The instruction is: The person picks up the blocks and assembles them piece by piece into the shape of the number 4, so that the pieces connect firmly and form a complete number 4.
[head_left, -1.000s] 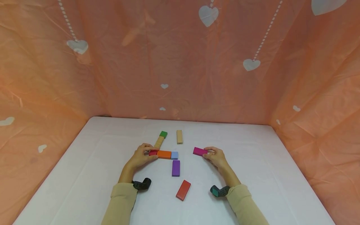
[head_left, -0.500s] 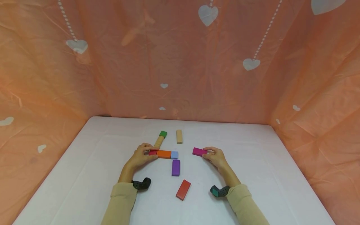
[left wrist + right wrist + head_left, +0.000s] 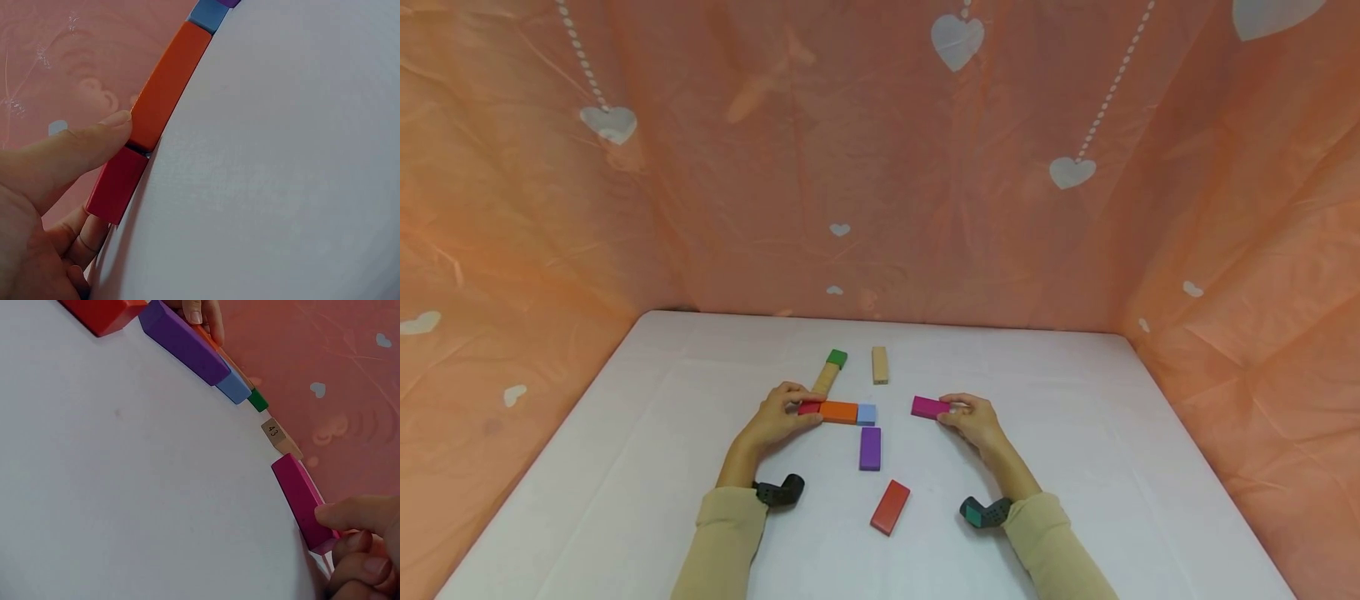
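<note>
My left hand (image 3: 777, 412) holds a crimson block (image 3: 117, 185) between its thumb and fingers, at the left end of a row. The thumb (image 3: 94, 142) lies along the joint with an orange block (image 3: 838, 412). A small light blue block (image 3: 867, 414) ends the row on the right. Behind the crimson block, a plain wooden piece (image 3: 826, 379) runs away at a slant, with a green block (image 3: 837, 358) at its far end. Right of the row, my right hand (image 3: 976, 419) pinches the right end of a magenta block (image 3: 300, 503), which lies flat, apart from the others.
A purple block (image 3: 870, 449) lies just in front of the light blue one. Nearer me is a slanted red block (image 3: 890, 507). Farther back stands a plain wooden block (image 3: 880, 366), marked 43 on its end. All are on a white-covered table (image 3: 1075, 467), with an orange curtain (image 3: 880, 167) around it.
The magenta block has shifted slightly left and toward me with my right hand. My left hand and the other blocks stay in place.
</note>
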A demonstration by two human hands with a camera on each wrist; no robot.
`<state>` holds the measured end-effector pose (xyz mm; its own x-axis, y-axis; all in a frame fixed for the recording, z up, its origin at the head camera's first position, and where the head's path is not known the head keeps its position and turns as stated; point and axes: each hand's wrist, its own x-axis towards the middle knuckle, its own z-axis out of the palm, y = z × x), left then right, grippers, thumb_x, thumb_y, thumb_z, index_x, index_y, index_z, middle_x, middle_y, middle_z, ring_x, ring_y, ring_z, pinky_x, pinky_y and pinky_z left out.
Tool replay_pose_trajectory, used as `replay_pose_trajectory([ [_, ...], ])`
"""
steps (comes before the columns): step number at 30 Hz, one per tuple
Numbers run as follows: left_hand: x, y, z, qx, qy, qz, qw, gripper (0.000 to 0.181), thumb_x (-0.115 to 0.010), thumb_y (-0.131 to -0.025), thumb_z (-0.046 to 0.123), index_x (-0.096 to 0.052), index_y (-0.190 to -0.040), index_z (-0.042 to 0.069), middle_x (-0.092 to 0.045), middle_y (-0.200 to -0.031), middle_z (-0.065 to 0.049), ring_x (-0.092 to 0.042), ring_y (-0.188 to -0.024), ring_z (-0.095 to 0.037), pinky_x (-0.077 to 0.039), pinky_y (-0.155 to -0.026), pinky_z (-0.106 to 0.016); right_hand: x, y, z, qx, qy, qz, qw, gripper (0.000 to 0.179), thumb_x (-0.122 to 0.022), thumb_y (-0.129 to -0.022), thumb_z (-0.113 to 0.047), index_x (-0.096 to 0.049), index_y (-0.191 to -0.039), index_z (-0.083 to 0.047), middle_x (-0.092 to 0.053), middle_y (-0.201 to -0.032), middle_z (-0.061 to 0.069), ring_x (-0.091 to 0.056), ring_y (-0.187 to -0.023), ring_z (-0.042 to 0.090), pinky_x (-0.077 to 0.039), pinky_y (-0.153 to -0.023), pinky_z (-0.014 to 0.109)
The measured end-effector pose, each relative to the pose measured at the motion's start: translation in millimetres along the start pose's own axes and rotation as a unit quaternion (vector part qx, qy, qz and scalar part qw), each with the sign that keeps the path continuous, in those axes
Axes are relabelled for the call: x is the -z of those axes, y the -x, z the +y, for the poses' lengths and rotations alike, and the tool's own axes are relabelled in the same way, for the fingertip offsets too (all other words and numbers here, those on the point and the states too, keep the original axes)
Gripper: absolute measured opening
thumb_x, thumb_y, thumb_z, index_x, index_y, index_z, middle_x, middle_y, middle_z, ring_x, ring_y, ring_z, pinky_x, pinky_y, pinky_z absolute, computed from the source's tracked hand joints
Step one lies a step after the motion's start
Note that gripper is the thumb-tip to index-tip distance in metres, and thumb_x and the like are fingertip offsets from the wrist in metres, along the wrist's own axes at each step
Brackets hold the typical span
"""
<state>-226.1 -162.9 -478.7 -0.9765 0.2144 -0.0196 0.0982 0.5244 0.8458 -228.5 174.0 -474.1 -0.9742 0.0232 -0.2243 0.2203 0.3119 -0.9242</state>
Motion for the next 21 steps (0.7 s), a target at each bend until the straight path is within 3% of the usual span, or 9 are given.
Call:
replay_pose_trajectory([
  [14,-0.5,-1.7,-3.7,-0.01,-0.006,0.001,0.9999,0.036,-0.073,-0.085,0.019,-0.069,-0.117,0.005,-0.051,-0.12,-0.02,-0.043,-0.12,-0.037,-0.036,-0.105,-0.059,-4.8,0.0,-2.5,-0.009,-0.004,0.0,0.9999,0.04,-0.07,-0.081,-0.001,-0.062,-0.119,0.005,-0.041,-0.051,-0.01,-0.033,-0.049,0.003,-0.029,-0.048,0.017],
  [21,-0.1,-1.4,-3.6,0.0,-0.004,0.003,1.0,0.036,-0.073,-0.084,0.019,-0.069,-0.117,0.007,-0.051,-0.121,-0.019,-0.042,-0.121,-0.037,-0.035,-0.106,-0.06,-7.5,-1.1,-3.2,-0.009,-0.003,0.001,1.0,0.038,-0.07,-0.08,-0.001,-0.064,-0.118,0.005,-0.042,-0.051,-0.01,-0.034,-0.049,0.003,-0.03,-0.048,0.017],
])
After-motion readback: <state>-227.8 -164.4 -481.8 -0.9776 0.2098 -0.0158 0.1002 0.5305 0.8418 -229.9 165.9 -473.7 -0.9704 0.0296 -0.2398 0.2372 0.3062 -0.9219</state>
